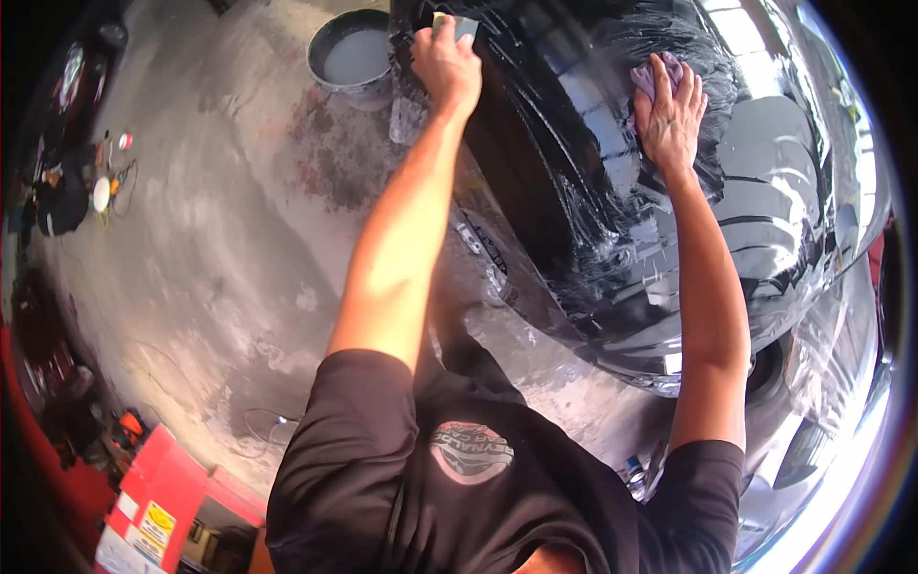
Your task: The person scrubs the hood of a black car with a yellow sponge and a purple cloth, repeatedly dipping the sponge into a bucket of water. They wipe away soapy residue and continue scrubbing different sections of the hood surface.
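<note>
My left hand reaches far forward to the edge of a glossy black car body. Its fingers are closed round a small grey-green pad with a yellowish edge, which looks like a sanding sponge. Further right, my right hand presses a crumpled purple cloth onto the car's curved surface. Some of the cloth is hidden beneath the fingers. Whitish wet streaks and smears cover the black paint around both hands. Both forearms stretch out over the car and the floor.
A dark bucket of cloudy grey liquid stands on the stained concrete floor, left of the car. Tools and cables lie along the far left. A red box-like unit stands at lower left. Clear plastic sheeting hangs at right.
</note>
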Motion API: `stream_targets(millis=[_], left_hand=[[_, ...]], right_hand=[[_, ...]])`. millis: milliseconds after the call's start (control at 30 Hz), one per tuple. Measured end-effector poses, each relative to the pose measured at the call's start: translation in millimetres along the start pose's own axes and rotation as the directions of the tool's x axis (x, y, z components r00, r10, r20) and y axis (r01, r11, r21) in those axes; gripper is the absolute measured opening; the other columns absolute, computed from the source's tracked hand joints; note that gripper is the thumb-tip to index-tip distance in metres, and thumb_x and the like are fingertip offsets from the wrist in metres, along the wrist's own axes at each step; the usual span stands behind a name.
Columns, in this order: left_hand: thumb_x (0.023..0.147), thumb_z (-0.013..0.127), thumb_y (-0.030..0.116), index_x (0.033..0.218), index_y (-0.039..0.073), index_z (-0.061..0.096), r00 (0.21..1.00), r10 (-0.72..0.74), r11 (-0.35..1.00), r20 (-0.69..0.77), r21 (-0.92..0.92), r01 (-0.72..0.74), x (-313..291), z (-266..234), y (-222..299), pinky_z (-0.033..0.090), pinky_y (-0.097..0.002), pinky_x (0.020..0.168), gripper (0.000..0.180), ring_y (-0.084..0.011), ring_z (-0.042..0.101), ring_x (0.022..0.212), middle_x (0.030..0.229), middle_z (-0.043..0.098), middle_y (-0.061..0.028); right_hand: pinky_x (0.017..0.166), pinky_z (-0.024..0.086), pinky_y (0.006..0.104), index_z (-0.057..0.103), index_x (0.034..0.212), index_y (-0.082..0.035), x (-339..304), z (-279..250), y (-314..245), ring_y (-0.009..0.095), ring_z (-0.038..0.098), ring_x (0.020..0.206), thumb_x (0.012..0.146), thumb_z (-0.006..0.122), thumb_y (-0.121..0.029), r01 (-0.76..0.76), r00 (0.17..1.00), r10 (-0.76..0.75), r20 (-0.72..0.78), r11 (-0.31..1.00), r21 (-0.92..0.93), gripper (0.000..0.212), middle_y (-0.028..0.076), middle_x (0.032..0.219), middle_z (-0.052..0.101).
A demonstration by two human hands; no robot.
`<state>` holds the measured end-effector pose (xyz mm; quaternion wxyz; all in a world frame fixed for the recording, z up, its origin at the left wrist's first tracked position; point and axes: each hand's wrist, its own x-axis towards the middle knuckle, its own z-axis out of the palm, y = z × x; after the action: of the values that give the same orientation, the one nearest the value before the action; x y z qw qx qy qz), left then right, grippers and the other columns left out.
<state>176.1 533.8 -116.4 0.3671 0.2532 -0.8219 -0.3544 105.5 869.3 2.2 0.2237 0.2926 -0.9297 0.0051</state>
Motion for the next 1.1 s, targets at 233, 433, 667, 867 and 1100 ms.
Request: stream_targets(millis=[233, 433, 667, 867, 1100], left_hand=[[0.097, 0.082, 0.015, 0.144, 0.008, 0.074, 0.976, 0.129, 0.981, 0.176, -0.167, -0.1, -246.6, -64.6, 106.8, 0.044, -0.0593, 0.102, 0.048, -0.0463, 0.059, 0.124, 0.145, 0.058, -0.0232], [0.1, 0.076, 0.012, 0.136, 0.013, 0.073, 1.0, -0.006, 0.999, 0.018, -0.041, 0.007, -53.4, -5.8, 45.0, 0.047, -0.0592, 0.1, 0.036, -0.0442, 0.06, 0.123, 0.13, 0.062, -0.0158], [0.102, 0.083, 0.02, 0.147, 0.011, 0.073, 0.994, -0.015, 0.999, 0.112, -0.033, 0.019, -19.2, 15.9, 28.7, 0.051, -0.0584, 0.109, 0.047, -0.0426, 0.061, 0.129, 0.139, 0.065, -0.0135], [0.099, 0.083, 0.018, 0.138, 0.009, 0.074, 0.997, 0.077, 0.997, 0.031, -0.014, -0.077, -28.5, -3.6, 40.4, 0.053, -0.0545, 0.095, 0.041, -0.0408, 0.064, 0.113, 0.122, 0.066, -0.0168], [0.095, 0.076, 0.011, 0.138, 0.009, 0.077, 0.969, 0.215, 0.948, 0.12, -0.265, -0.177, -205.0, -37.2, 94.6, 0.047, -0.0549, 0.102, 0.044, -0.0429, 0.062, 0.125, 0.139, 0.064, -0.0185]], right_hand=[[0.131, 0.03, 0.0724, 0.049, 0.173, -0.026, -19.0, -0.7, 10.3, 0.06, 0.038, 0.158, 0.109, 0.066, -0.044, -0.019, 1.0, 0.018, -0.023, 0.999, -0.031, 0.069, 0.028, 0.17, 0.042], [0.133, 0.027, 0.0725, 0.048, 0.174, -0.021, -14.2, -7.3, -2.8, 0.061, 0.035, 0.16, 0.108, 0.065, -0.04, -0.028, 0.999, 0.028, 0.017, 0.999, -0.025, 0.071, 0.032, 0.173, 0.038], [0.134, 0.026, 0.072, 0.049, 0.174, -0.021, -19.5, -7.7, 6.7, 0.063, 0.035, 0.161, 0.109, 0.067, -0.045, -0.046, 0.998, 0.047, 0.045, 0.999, -0.023, 0.071, 0.033, 0.173, 0.039], [0.134, 0.026, 0.0718, 0.05, 0.173, -0.02, -9.0, -6.1, -4.6, 0.063, 0.035, 0.16, 0.11, 0.067, -0.054, -0.033, 0.999, 0.034, 0.032, 0.999, -0.017, 0.074, 0.033, 0.173, 0.039], [0.133, 0.028, 0.0713, 0.049, 0.173, -0.019, -20.7, -11.1, 6.9, 0.059, 0.036, 0.16, 0.111, 0.066, -0.051, -0.05, 0.997, 0.053, 0.048, 0.997, -0.063, 0.072, 0.032, 0.173, 0.038]])
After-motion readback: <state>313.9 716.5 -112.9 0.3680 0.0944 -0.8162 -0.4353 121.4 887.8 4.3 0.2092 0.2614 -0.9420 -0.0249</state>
